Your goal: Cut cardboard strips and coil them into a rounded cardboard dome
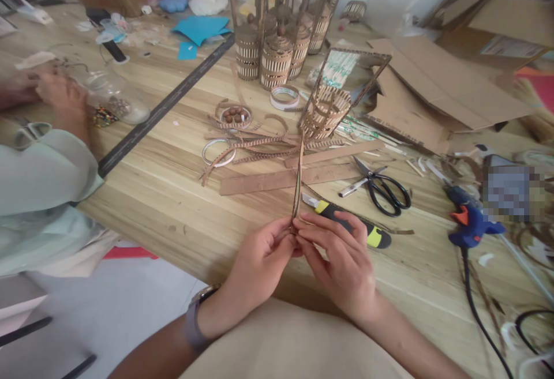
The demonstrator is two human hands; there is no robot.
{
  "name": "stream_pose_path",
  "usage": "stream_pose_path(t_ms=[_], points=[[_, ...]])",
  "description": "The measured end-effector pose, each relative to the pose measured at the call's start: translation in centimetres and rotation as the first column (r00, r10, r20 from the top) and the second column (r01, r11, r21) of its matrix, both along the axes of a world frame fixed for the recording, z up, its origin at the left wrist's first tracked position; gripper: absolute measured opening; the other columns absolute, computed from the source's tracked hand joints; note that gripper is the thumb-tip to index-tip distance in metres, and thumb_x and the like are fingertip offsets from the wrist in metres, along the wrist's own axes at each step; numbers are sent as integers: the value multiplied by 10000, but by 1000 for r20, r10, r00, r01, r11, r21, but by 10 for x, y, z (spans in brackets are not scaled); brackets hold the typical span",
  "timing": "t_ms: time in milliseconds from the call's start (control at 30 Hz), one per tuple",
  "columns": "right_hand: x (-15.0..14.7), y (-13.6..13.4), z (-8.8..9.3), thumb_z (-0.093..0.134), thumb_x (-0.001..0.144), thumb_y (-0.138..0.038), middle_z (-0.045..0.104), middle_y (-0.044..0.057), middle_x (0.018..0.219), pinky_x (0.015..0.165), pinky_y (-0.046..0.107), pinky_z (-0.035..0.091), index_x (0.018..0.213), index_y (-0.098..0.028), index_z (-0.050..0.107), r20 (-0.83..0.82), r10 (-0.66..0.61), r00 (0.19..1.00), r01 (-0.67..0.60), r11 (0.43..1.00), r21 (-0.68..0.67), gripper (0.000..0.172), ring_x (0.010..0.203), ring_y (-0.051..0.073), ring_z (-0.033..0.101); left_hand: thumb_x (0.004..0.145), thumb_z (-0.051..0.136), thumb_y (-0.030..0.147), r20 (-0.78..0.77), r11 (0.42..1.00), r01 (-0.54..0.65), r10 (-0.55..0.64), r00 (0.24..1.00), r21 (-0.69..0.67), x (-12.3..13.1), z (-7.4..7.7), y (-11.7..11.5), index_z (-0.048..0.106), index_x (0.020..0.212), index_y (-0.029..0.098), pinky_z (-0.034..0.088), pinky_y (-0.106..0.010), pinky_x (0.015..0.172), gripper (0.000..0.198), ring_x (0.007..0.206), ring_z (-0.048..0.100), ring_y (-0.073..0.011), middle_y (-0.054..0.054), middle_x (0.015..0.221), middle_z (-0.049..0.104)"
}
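Both my hands meet at the table's near edge on one narrow cardboard strip (298, 178). My left hand (265, 261), with a watch at its wrist, pinches the strip's near end. Pressed against that same end are the fingertips of my right hand (340, 258). From there the strip runs away from me toward an unlidded basket lantern (326, 108) of cardboard and pale sticks with a square handle. Beyond my right fingers lies a yellow-and-black utility knife (352, 223), partly covered by them. Black-handled scissors (385, 188) rest farther right, and flat cardboard pieces (259, 182) lie ahead.
Several finished lanterns (277, 56) stand at the back. A blue glue gun (474, 217) with its cord is at right, beside folded cardboard (450, 85). Tape rolls (284, 97) and corrugated strips (259, 151) lie mid-table. At left, another person's hand (60, 87) works near a jar (123, 102).
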State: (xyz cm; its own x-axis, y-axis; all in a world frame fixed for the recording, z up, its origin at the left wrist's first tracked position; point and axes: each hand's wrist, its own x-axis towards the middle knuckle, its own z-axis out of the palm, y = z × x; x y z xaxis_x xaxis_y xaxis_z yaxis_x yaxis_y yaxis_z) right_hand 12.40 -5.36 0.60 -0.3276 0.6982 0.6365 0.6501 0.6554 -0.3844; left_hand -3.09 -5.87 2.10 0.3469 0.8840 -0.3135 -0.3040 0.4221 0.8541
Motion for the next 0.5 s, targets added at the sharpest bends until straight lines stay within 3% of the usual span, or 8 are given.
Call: stream_pose_path(t_ms=[133, 333, 500], points=[[0, 1, 0, 594, 934, -91, 800, 5, 897, 960, 430, 446, 1000, -244, 571, -67, -47, 997, 44, 998, -39, 168, 881, 203, 763, 962, 538, 214, -62, 1000, 8, -7, 998, 18, -1, 0, -2, 689, 1163, 136, 538, -376, 947, 264, 1085, 678, -248, -111, 1160, 729], [3, 4, 1, 560, 965, -187, 795, 18, 889, 848, 397, 522, 923, -255, 576, -184, -176, 967, 129, 961, -246, 82, 866, 211, 759, 984, 507, 220, -54, 997, 69, -68, 996, 27, -3, -1, -3, 662, 1237, 152, 533, -362, 971, 304, 1053, 698, -223, -116, 1243, 703], [3, 2, 2, 585, 948, -127, 789, -4, 851, 934, 408, 461, 984, -238, 574, -124, -25, 992, 13, 995, -95, 117, 873, 198, 762, 972, 566, 324, -61, 996, 65, -62, 996, 59, -4, -6, -2, 664, 1231, 156, 529, -365, 951, 324, 1065, 681, -242, -120, 1208, 710]])
